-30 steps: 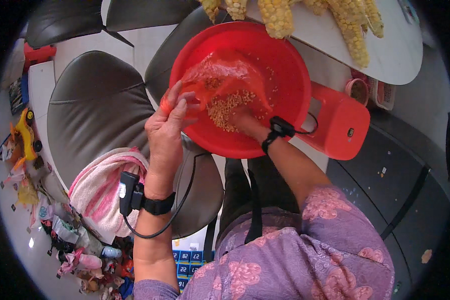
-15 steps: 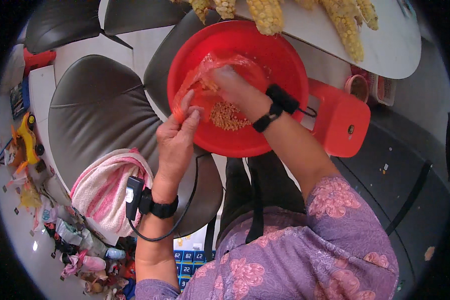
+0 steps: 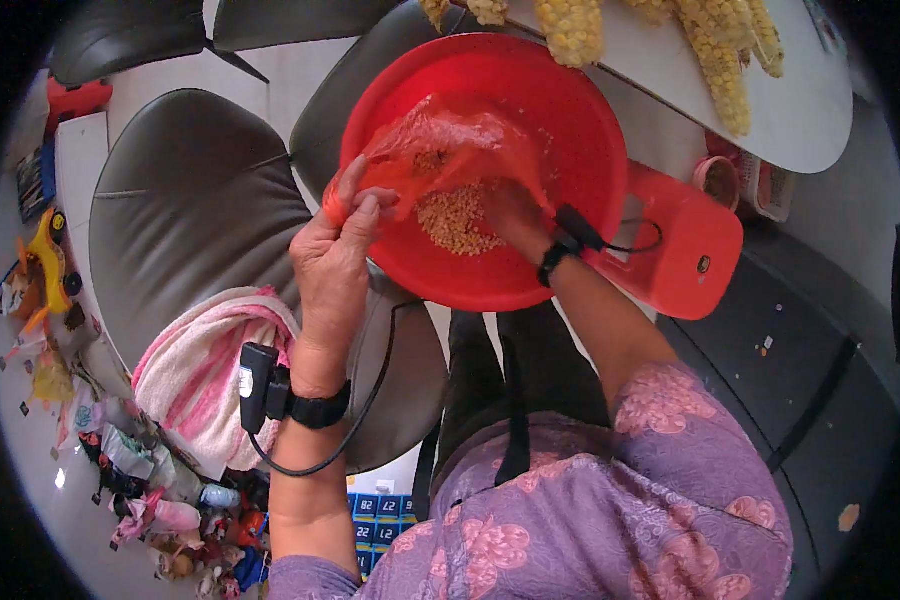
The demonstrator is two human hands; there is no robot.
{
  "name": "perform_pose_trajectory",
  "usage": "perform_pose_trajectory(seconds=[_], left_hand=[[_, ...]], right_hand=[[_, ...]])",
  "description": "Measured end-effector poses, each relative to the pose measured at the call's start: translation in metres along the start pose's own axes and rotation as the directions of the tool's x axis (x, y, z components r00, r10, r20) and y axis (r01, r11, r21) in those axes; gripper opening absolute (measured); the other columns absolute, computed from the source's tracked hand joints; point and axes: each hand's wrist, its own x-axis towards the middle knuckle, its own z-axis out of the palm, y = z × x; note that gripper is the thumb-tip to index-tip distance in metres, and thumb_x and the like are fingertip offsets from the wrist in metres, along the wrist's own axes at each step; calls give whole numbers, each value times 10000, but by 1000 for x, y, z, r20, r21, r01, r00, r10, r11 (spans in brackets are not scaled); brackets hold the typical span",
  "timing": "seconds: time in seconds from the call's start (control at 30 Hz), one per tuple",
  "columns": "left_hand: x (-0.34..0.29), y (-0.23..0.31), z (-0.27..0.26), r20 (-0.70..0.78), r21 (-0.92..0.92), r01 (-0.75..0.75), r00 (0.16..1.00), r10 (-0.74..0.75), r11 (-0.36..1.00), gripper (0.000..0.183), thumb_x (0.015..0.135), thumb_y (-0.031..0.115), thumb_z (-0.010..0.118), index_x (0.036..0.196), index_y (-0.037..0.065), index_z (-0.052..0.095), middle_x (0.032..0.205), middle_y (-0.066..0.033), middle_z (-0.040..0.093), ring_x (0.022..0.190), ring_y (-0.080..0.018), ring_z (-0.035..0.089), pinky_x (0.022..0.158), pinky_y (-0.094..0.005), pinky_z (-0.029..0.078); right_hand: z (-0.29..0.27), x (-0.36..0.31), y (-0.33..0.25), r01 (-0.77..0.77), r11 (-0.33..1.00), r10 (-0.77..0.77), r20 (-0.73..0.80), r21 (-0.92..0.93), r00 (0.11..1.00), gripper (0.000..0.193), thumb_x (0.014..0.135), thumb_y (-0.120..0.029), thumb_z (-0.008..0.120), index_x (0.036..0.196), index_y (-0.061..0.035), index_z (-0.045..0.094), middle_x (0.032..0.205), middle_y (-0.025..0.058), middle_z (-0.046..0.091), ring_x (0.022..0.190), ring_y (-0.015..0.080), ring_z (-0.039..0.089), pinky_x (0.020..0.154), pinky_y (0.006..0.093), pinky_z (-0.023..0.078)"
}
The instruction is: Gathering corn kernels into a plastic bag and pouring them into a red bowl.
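Left hand [image 3: 335,250]: raised in front of the body, back of the hand turned to the camera, fingers [image 3: 355,215] pinched together at the tips.
Left wrist: kept straight; a black band with a small black device and a cable is worn on it.
Left forearm: bare, brought in from the lower edge, pointed upward.
Right hand [image 3: 515,215]: stretched forward, fingers mostly hidden, so the grip cannot be judged.
Right wrist: a black band with a cable is worn.
Right arm: bent at the elbow, upper part covered by a purple flowered sleeve.

Right hand [image 3: 515,210] deeper inside bag [image 3: 440,160]
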Motion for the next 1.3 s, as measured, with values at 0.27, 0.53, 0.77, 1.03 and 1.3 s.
perform_pose_trajectory(seconds=[0.27, 0.53, 0.77, 1.03, 1.3], left_hand=[[-1, -1, 3, -11, -8, -1, 1000, 1, 1000, 401, 933, 134, 514, 1302, -9, 453, 1015, -109, 649, 926, -177, 635, 756, -263, 523], [-3, -7, -2, -30, -44, 47, 998, -48, 998, 390, 926, 121, 528, 1290, -8, 473, 1003, -95, 650, 913, -151, 626, 786, -259, 502], [-6, -2, -3, -29, 0, 92, 995, -92, 996, 382, 920, 98, 536, 1291, 20, 493, 981, -51, 648, 894, -102, 597, 834, -237, 458], [-20, -8, 12, 29, 40, 64, 997, -65, 997, 384, 911, 89, 538, 1288, 26, 498, 988, -51, 646, 912, -113, 599, 842, -256, 465], [0, -5, 7, 6, 49, 21, 1000, -21, 999, 379, 914, 87, 538, 1276, -14, 496, 969, -45, 644, 890, -90, 592, 830, -229, 452]], right_hand=[[62, -4, -34, 147, 752, 41, 268, -643, 963, 358, 833, -288, 533, 1059, -15, 585, 1093, 264, 559, 924, 374, 588, 819, 448, 479], [49, -10, -13, -25, 789, 467, 572, -614, 675, 192, 791, -154, 551, 875, -12, 651, 856, 194, 640, 830, 333, 616, 745, 428, 503], [29, -18, 32, -453, 881, 360, 430, 135, 828, 99, 766, -69, 537, 779, -31, 627, 711, 81, 609, 545, 211, 582, 460, 318, 448], [-26, 33, -83, -424, 735, 151, 483, 530, 863, 36, 768, -72, 555, 754, -53, 582, 710, 53, 584, 565, 138, 565, 462, 268, 439], [14, 74, -113, -315, 323, 361, 191, 893, 913, 154, 835, -131, 515, 914, -57, 625, 861, 49, 635, 734, 173, 625, 570, 297, 499]])
